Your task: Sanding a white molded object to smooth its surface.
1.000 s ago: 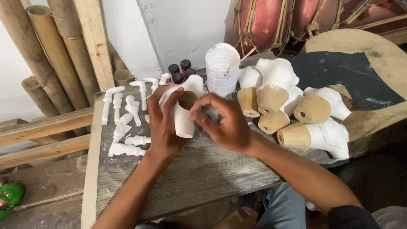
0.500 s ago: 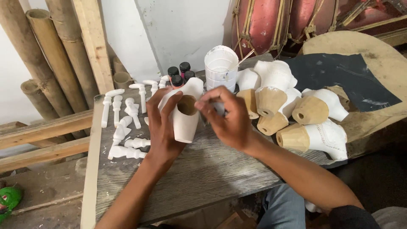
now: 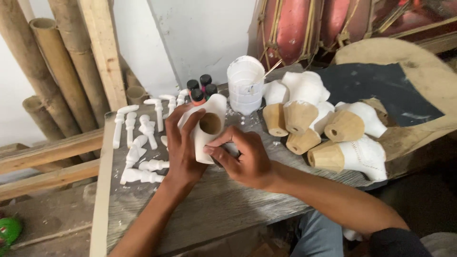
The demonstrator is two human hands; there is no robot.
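My left hand (image 3: 183, 150) grips a white-painted wooden piece (image 3: 205, 110) with a round hole in its face and holds it upright just above the grey wooden bench (image 3: 228, 209). My right hand (image 3: 245, 162) curls against the piece's lower right edge, thumb and forefinger pinching it. A thin grey object shows between the right fingers; I cannot tell what it is.
Several small white pegs (image 3: 140, 145) lie to the left. Behind the piece stand dark-capped bottles (image 3: 200, 88) and a white cup of paint (image 3: 245, 85). Half-painted wooden pieces (image 3: 328, 131) pile at the right. Bamboo poles (image 3: 52, 71) lean at the back left.
My right hand has dropped from the top of the piece to its lower right edge. The left hand has kept hold and tilted the piece slightly.
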